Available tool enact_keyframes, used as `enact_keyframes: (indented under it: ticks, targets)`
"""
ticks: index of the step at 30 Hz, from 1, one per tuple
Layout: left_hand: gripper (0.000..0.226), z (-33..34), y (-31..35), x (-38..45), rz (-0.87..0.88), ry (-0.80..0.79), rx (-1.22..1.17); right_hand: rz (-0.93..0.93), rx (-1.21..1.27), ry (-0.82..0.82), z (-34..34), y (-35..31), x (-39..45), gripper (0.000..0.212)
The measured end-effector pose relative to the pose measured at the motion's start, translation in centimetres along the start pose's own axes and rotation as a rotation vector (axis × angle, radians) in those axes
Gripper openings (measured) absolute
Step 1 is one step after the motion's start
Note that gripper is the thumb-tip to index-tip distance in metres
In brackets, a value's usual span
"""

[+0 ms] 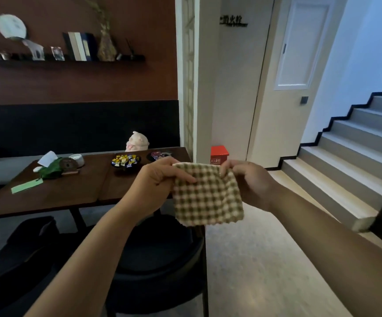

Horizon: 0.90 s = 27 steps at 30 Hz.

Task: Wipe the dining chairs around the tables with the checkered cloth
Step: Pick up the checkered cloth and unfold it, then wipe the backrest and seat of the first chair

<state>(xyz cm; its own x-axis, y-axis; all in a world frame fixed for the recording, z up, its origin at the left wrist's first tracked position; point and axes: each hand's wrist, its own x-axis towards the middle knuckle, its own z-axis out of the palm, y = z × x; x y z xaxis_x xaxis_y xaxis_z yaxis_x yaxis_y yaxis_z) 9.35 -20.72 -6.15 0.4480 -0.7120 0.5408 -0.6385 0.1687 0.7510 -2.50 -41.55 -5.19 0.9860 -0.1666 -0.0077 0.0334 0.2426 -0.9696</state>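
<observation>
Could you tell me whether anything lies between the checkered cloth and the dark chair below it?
Nothing visible does. Both the left hand and the right hand pinch the top edge of the olive-and-cream checkered cloth, which hangs in open air directly above the dark round-backed dining chair.

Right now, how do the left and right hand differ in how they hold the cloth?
The left hand grips the cloth at its upper left edge, with the thumb lying across the front; the right hand pinches the upper right corner with its fingertips. The left hand sits over the table edge, the right over open floor. Both hold the cloth up in the air, above the chair.
</observation>
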Motion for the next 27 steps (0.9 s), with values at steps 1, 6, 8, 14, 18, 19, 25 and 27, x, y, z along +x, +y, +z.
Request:
enact_keyframes:
  ticks: [1, 6, 8, 14, 18, 19, 25, 27]
  targets:
    - [0.055, 0.2, -0.2, 0.2, 0.007, 0.012, 0.042, 0.004, 0.004, 0.006, -0.3, 0.0, 0.3, 0.039]
    - [0.059, 0.5, -2.3, 1.0, -0.080, 0.072, 0.048, -0.028, -0.097, 0.041, -1.0, 1.6, 2.5, 0.016]
    - [0.059, 0.8, -4.0, 1.3, -0.153, 0.099, 0.045, -0.052, -0.293, 0.148, -1.2, 3.4, 3.8, 0.022]
    - [0.046, 3.1, -11.8, 1.0, -0.534, 0.178, -0.200, 0.091, -0.258, 0.543, -2.2, 10.6, 7.8, 0.049]
    - [0.037, 4.8, -17.4, 0.7, -0.684, 0.195, -0.316, 0.107, -0.162, 0.840, -4.8, 13.9, 9.2, 0.016]
    - [0.036, 5.3, -18.8, 0.7, -0.709, 0.196, -0.328, 0.064, -0.240, 0.903, -5.7, 14.5, 9.4, 0.013]
    - [0.029, 10.1, -28.7, -1.6, -0.943, 0.124, -0.232, -0.020, -0.606, 1.006, -10.5, 22.1, 12.6, 0.016]
    - [0.032, 12.1, -32.2, -2.9, -1.023, 0.049, -0.155, 0.056, -0.617, 0.988, -11.7, 26.0, 14.1, 0.024]
